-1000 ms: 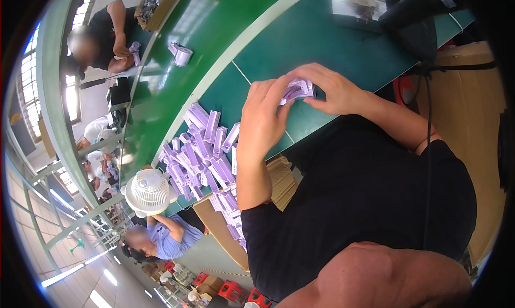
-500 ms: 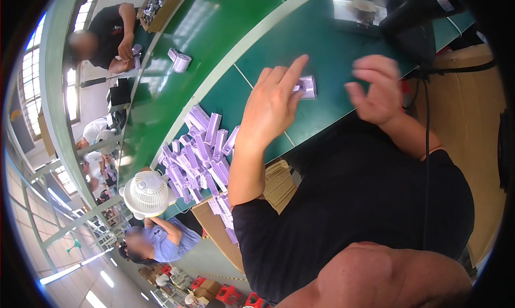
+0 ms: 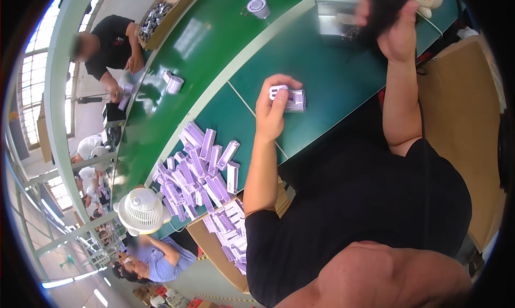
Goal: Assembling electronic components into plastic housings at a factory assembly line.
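My left hand (image 3: 271,108) is closed around a lilac plastic housing (image 3: 296,101). Its thumb lies across the top, and a white piece with dark slots (image 3: 277,92) shows at the housing's left end. The housing is low over the green tabletop or resting on it; I cannot tell which. At the upper right my right hand (image 3: 399,39) grips a bulky black object (image 3: 378,18), with fingers showing on both sides of it. Motion blurs that object, so its kind is unclear.
Many lilac housings (image 3: 196,168) lie heaped left of my left forearm, above a cardboard box (image 3: 212,246) holding more. A white fan (image 3: 140,211) stands beyond. A pale boxy device (image 3: 330,18) sits beside the black object. Across the green belt (image 3: 214,34) a person handles a lilac part.
My right hand has moved up and right and taken hold of the black object. My left hand has shifted slightly downward and now grasps the housing with its thumb on top.
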A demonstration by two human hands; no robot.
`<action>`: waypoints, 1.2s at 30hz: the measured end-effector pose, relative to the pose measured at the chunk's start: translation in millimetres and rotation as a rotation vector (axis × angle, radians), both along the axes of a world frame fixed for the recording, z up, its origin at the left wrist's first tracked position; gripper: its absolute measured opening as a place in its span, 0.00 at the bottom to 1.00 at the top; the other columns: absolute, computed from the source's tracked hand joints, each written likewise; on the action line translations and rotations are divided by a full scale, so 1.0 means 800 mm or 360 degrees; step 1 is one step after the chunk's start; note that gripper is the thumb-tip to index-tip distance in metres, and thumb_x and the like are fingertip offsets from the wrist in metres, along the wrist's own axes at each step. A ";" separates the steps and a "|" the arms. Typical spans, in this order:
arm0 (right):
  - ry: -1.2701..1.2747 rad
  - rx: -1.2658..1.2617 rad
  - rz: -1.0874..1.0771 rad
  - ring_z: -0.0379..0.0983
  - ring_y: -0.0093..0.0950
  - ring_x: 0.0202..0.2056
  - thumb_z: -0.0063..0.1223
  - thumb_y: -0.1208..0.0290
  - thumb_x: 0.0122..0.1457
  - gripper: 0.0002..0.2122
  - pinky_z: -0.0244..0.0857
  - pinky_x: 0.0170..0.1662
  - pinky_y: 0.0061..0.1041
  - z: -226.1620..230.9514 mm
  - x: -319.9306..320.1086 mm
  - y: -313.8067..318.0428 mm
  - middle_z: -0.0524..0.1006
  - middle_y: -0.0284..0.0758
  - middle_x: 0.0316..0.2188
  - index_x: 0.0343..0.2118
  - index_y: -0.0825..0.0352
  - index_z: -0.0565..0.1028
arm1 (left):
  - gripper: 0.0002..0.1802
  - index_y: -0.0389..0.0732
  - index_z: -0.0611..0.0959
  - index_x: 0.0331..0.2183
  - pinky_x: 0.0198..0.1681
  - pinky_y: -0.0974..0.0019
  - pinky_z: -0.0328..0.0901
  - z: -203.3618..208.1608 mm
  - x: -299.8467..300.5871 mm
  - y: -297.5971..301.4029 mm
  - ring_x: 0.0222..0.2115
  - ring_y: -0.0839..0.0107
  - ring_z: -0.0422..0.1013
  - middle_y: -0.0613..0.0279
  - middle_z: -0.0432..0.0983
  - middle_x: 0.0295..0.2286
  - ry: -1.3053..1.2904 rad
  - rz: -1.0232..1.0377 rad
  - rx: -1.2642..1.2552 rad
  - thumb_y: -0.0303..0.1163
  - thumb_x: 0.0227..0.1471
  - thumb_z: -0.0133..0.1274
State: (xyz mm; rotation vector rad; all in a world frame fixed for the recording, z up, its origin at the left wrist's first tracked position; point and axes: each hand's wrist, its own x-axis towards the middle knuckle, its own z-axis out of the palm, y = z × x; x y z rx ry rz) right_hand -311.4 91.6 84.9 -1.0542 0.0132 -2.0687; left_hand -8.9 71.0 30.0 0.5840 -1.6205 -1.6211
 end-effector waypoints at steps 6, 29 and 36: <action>-0.0263 0.0233 -0.0117 0.71 0.24 0.19 0.32 0.20 0.57 0.46 0.68 0.26 0.21 0.076 0.035 0.023 0.75 0.35 0.21 0.42 0.71 0.74 | 0.17 0.35 0.78 0.37 0.40 0.69 0.63 -0.023 -0.004 -0.012 0.35 0.72 0.70 0.57 0.77 0.34 0.0180 -0.0035 -0.0025 0.41 0.63 0.49; 0.0577 0.0595 -0.0846 0.69 0.23 0.14 0.24 0.25 0.63 0.45 0.65 0.19 0.19 0.172 0.099 0.014 0.74 0.34 0.16 0.39 0.72 0.77 | 0.30 0.37 0.79 0.29 0.28 0.70 0.63 -0.017 -0.044 -0.014 0.22 0.74 0.69 0.60 0.76 0.22 0.0186 0.0117 0.0110 0.45 0.72 0.31; 0.0248 0.0161 0.0032 0.69 0.24 0.11 0.22 0.24 0.62 0.47 0.67 0.15 0.20 0.223 0.163 0.005 0.75 0.37 0.15 0.37 0.72 0.78 | 0.27 0.35 0.78 0.32 0.29 0.70 0.65 -0.031 -0.041 -0.018 0.23 0.74 0.71 0.58 0.77 0.22 0.0144 0.0141 0.0120 0.44 0.70 0.32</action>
